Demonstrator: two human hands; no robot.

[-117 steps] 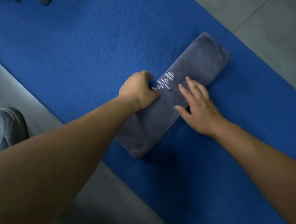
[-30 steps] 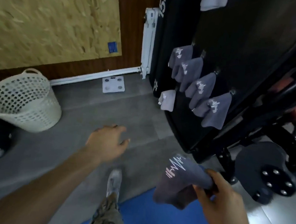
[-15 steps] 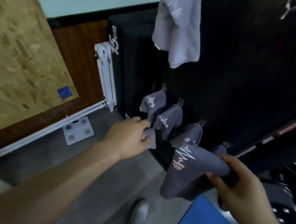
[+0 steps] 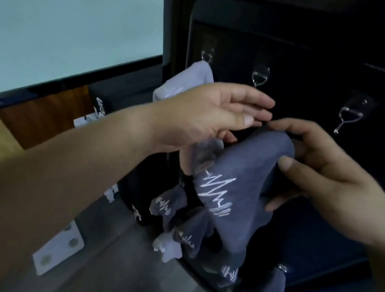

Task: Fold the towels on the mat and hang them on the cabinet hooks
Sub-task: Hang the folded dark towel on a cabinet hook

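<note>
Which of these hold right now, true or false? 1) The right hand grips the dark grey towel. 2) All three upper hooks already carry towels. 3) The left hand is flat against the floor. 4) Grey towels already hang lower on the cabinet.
1) True: the right hand holds the dark grey towel near its top.
2) False: only the left upper hook carries a pale towel; the middle hook and right hook are bare.
3) False: the left hand is raised beside the held towel, fingers extended.
4) True: several grey towels hang lower on the cabinet.
</note>
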